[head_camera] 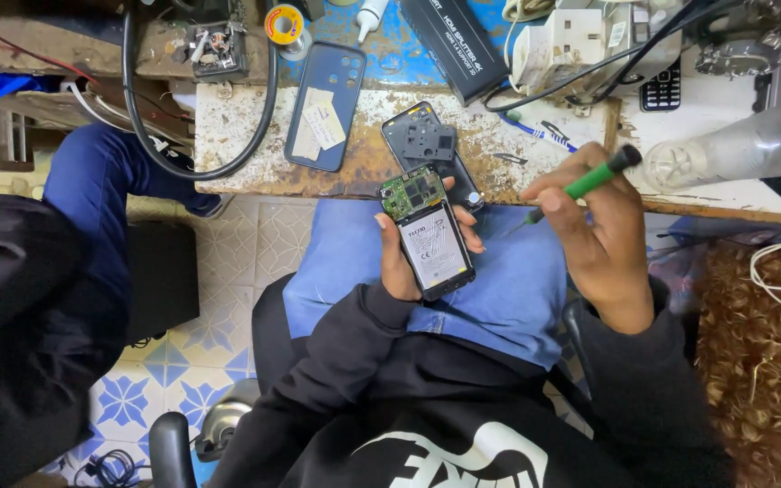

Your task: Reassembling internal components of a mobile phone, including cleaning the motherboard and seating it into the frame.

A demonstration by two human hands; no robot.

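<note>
Even, soft light from above, no hard shadows. The worn workbench (pixel 336 136) is bright and sharp; dark clothing swallows detail below. Edges bow slightly, wide-lens stretch at corners.

Cluttered workbench (pixel 255 145) ahead; open lap (pixel 517 289) space

The opened phone (pixel 427 237) rests in the left hand (pixel 399 258), above the lap and just in front of the workbench (pixel 255 136) edge. The screwdriver (pixel 589 183) sits in the right hand (pixel 589 235), to the right of the phone and apart from it. On the bench, behind the phone, lies a back cover (pixel 422 145); a phone case (pixel 325 104) lies to its left. A bottle (pixel 734 149) lies on the bench at far right. A cable (pixel 201 136) loops over the bench's left end.
</note>
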